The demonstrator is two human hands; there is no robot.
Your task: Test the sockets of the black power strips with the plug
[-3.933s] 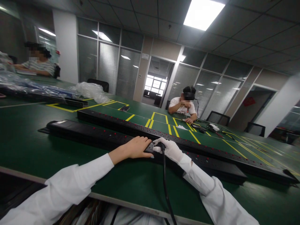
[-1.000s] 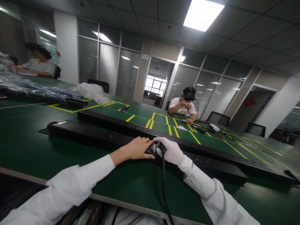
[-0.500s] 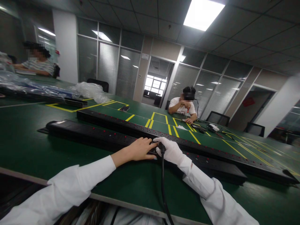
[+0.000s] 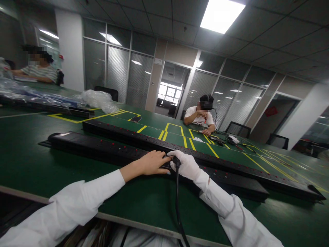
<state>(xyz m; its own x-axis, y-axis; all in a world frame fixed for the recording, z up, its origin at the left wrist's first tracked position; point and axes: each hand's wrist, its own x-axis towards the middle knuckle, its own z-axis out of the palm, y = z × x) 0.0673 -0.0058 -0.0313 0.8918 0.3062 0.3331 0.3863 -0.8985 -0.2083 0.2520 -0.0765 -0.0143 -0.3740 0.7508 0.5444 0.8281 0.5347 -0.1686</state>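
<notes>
Reaching farther right than it did a few seconds ago, the index finger of my bare left hand now runs up to the fingertips of my gloved right hand. A pale grey patch that showed between the two hands on the near black bar is now mostly covered, so I judge that both hands are working on the same spot. It also costs me the view: I cannot tell whether that finger touches the black plug or only the glove, nor whether the plug is seated in the bar.

My left hand lies palm down across the bar with its fingers stretched and its thumb spread toward the near edge of the surface; I see nothing gripped in it. My right fingers are curled in around the plug and have hold of it, with little gap left. From the plug, a black cable hangs toward me and passes over the near edge of the surface.

The near bar lies slantwise along that edge, set back from it, and the plug is at about its middle. Just beyond, a longer black bar lies roughly alongside, its right end toward the right side of the surface. Neither bar appears to have shifted; the slight drift I notice looks like head movement.
</notes>
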